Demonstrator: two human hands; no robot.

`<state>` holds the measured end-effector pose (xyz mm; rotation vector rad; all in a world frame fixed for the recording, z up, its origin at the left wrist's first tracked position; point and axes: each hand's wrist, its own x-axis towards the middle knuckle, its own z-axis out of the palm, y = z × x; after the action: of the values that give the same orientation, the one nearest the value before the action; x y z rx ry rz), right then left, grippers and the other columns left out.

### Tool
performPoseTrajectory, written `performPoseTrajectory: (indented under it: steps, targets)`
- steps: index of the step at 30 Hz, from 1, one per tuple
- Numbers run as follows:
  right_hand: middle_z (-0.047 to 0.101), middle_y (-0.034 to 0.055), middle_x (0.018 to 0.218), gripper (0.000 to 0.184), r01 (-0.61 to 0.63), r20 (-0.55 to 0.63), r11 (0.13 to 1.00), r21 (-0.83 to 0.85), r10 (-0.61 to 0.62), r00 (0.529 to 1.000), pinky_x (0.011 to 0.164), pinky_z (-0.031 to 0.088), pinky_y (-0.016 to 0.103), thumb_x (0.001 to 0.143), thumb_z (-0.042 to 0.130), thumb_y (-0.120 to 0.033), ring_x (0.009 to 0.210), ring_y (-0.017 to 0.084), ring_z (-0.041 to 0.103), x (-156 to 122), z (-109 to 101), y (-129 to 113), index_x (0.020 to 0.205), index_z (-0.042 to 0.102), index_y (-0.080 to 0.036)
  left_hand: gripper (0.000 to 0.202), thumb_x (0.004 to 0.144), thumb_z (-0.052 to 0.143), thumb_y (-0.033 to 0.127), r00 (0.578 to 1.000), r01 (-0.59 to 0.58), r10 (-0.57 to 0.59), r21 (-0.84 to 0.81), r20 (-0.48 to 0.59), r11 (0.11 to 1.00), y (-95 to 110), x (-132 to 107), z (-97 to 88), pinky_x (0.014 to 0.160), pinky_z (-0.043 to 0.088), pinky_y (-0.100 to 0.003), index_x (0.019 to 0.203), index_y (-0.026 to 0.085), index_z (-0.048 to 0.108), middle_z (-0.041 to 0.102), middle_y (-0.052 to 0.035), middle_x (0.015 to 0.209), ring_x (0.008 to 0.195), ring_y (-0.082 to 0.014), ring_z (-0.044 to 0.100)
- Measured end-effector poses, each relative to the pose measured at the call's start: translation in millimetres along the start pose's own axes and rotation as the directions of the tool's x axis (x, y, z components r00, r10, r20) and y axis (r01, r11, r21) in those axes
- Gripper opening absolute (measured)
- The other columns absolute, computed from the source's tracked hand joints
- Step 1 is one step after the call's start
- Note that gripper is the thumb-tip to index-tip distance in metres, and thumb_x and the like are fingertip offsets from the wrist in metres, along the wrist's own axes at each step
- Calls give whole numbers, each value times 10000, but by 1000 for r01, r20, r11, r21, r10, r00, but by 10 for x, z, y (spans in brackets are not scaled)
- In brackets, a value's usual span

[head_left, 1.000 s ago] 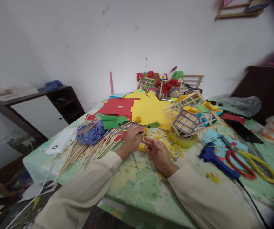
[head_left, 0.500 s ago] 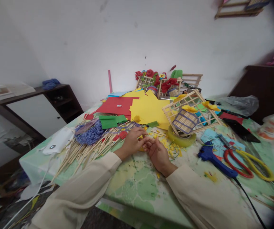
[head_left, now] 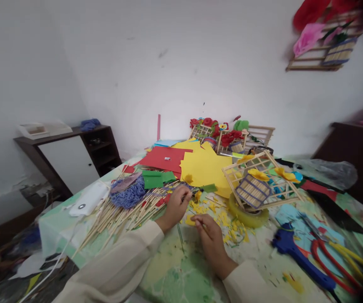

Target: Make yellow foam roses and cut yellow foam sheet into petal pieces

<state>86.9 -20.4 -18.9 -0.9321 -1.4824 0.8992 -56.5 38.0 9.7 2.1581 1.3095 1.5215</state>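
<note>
My left hand (head_left: 176,207) is closed, its thumb and fingers drawn together near the edge of the yellow paper (head_left: 200,166). Close by its fingertips is a small yellow flower-like piece (head_left: 198,195); whether the hand grips it is unclear. Lower and to the right, my right hand (head_left: 212,240) is curled with its fingertips pinched. Something thin seems to run between the two hands, too fine to name. A yellow paper scrap (head_left: 190,220) shows beside the right fingertips. Thin dark green stems (head_left: 180,237) lie on the cloth between my wrists.
Left lie wooden sticks (head_left: 105,223) and blue yarn (head_left: 127,193). Right, a small stick trellis (head_left: 263,181) leans on a tape roll (head_left: 247,214), near a blue glue gun (head_left: 301,256) and red-handled scissors (head_left: 332,263). Red paper (head_left: 159,158) and yellow scraps (head_left: 228,221) cover the table.
My hands, together before, are now apart, the right one lower and more curled. The view has tilted upward, showing more of the wall decoration.
</note>
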Motion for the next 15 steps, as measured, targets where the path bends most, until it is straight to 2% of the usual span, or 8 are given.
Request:
performPoseTrajectory:
  steps: [2,4,8,12,15]
  targets:
    - [644,41,793,169,96,44,994,-49,-94,995,772,404,349,835,532,-320,803,204,562,-4,-8,-31,744,653,-245,244,908,399,304,1000,21,-20,45,-19,999,-44,32,-28,691,435,-304,745,173,526,566,-41,750,737,-160,523]
    - [604,33,763,188,153,62,986,-71,-149,987,738,393,336,848,508,-305,778,195,537,1,-15,-41,701,603,-236,283,909,394,313,1000,2,-2,75,7,997,-88,49,-36,662,423,-300,688,178,510,543,-30,691,696,-158,508]
    - [545,21,710,217,178,14,979,-102,-177,984,670,373,315,818,547,-316,722,186,498,12,-20,-20,626,511,-223,314,889,447,330,995,-76,70,88,73,993,-170,51,-10,665,421,-300,619,180,507,555,-28,669,694,-157,515]
    - [526,6,679,212,125,-23,991,-48,-126,992,657,364,300,785,583,-310,692,173,485,-5,-16,-48,615,495,-220,280,869,485,364,998,-48,45,71,38,996,-223,59,-5,710,436,-313,669,179,551,591,-36,733,745,-160,539]
    - [520,-5,653,206,10,-70,994,107,-3,998,643,356,283,794,570,-354,660,158,473,-10,-21,-97,648,538,-212,279,869,478,376,1000,11,-12,32,18,999,-216,55,-7,724,437,-312,701,173,569,605,-35,740,752,-159,543]
